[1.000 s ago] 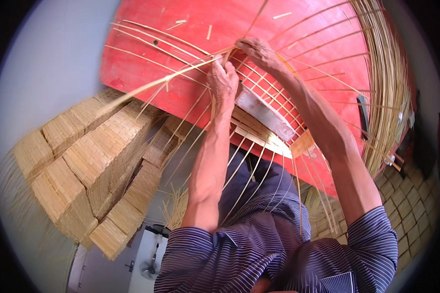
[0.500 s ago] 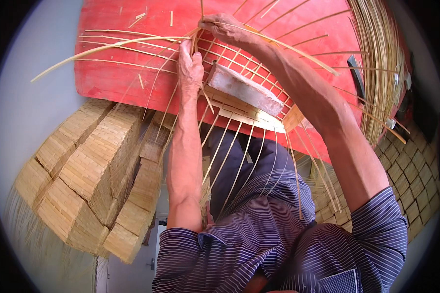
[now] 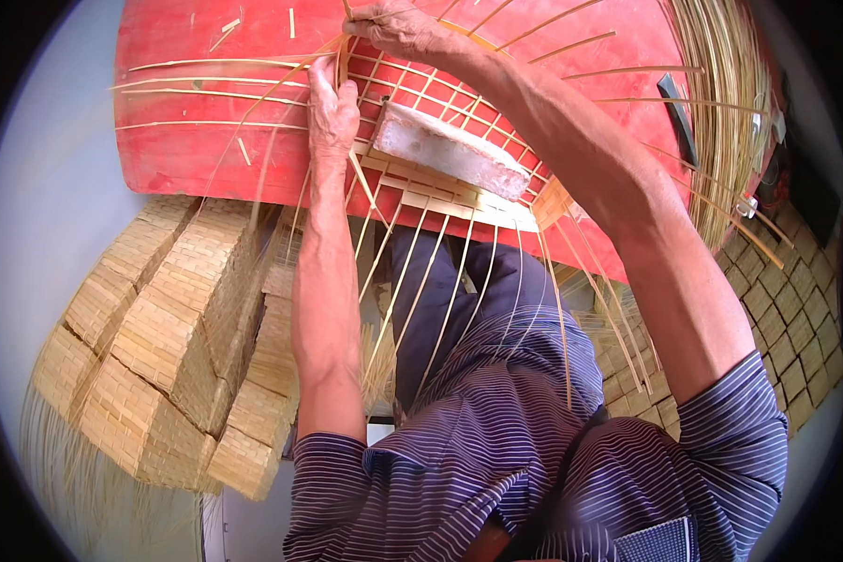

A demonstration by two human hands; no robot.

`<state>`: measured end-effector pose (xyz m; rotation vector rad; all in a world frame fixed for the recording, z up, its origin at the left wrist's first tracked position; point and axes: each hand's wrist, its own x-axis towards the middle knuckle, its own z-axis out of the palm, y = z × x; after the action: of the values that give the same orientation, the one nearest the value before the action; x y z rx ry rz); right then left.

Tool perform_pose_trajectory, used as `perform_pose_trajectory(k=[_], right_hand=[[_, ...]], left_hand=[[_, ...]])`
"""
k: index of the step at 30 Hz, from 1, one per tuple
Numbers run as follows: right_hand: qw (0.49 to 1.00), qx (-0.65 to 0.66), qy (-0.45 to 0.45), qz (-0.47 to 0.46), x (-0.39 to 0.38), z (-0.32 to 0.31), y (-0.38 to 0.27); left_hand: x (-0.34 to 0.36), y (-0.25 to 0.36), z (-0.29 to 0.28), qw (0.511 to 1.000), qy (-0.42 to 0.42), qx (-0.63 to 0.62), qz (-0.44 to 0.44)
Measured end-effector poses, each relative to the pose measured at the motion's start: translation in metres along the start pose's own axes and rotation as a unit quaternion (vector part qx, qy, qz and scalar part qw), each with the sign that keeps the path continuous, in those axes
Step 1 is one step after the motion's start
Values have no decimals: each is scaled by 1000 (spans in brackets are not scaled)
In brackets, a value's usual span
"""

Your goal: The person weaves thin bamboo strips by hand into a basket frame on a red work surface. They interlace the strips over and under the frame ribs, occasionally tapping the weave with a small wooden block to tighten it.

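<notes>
A partly woven bamboo basket (image 3: 395, 77), an open grid with long loose strips fanning out, lies on a red tabletop. A pale, whitish oblong block (image 3: 451, 150) rests on the weave. My left hand (image 3: 332, 108) is closed at the basket's far left corner, thumb and fingers pinching bamboo strips. Just beyond it, my right hand (image 3: 393, 26) reaches across from the right. Its fingers are bent closed on an upright strip (image 3: 344, 61) at the same corner, the fingertips partly hidden. Closely woven flat siding (image 3: 482, 214) shows along the near edge.
Long bamboo splints (image 3: 721, 112) lie bundled along the right side of the red tabletop (image 3: 187, 155). A dark flat tool (image 3: 676, 117) lies beside them. Short offcuts are scattered at the far left. Stacked woven baskets (image 3: 169, 337) stand below on the left; more woven work (image 3: 768, 309) stands at right.
Both hands have shifted slightly left and away, as has the whole view. The long strip that stuck out far left and right past my hands no longer shows that way.
</notes>
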<state>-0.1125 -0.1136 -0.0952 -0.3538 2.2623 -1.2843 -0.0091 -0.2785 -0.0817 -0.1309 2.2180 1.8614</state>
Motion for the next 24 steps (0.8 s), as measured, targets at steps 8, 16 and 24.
perform_pose_trajectory(k=[8, 16, 24], right_hand=[[928, 357, -69, -84, 15, 21, 50], [884, 448, -68, -111, 17, 34, 39], [959, 253, -34, -124, 14, 27, 54]], left_hand=[[12, -8, 0, 958, 22, 282, 40], [-5, 0, 4, 998, 63, 24, -1], [-4, -5, 5, 991, 12, 136, 3]])
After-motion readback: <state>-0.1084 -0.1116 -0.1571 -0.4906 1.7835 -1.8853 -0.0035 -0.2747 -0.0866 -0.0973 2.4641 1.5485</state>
